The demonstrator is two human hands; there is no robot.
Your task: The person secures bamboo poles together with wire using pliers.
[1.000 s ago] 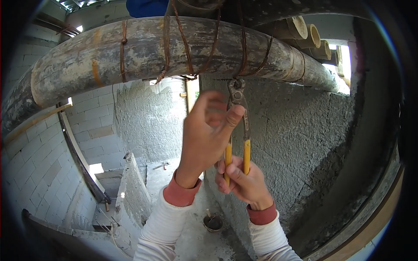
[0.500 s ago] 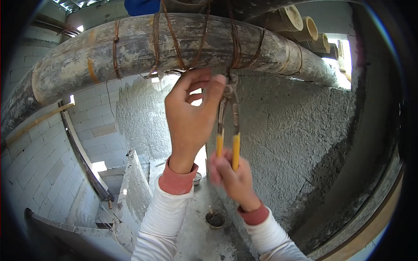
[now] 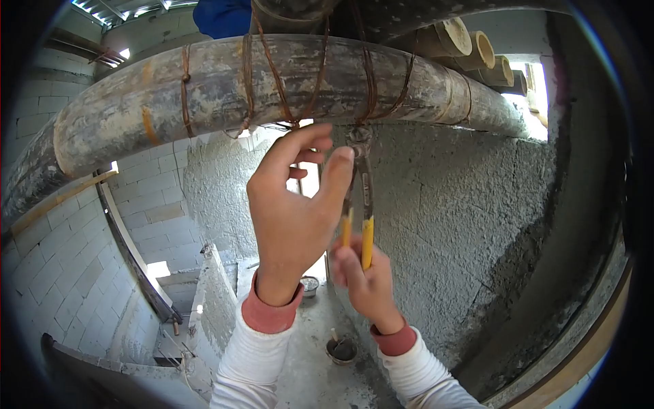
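My right hand (image 3: 370, 283) is wrapped around the yellow-sleeved handles of a pair of pincers (image 3: 366, 180), held upright. The jaws of the pincers touch the underside of a large, stained pipe (image 3: 218, 85), where a rusty tie wire (image 3: 370, 82) loops round it. Whether the jaws grip the wire end is too small to tell. Beside the pincers' head, my left hand (image 3: 293, 208) is raised with thumb and fingers apart and curved, and nothing shows in it. Its fingertips sit just below the pipe, close to another wire twist (image 3: 294, 123).
More pipe ends (image 3: 484, 51) stick out at the upper right. A rough plastered wall (image 3: 443, 204) runs along the right, and a block wall (image 3: 75, 266) on the left. Down on the floor (image 3: 306, 368) stand a bucket with a tool (image 3: 340, 350) and another container (image 3: 310, 286).
The pipe sits slightly lower in view. My left hand has shifted a little left and down, its thumb farther from the fingers. The right hand still holds the pincers, whose handles have turned slightly.
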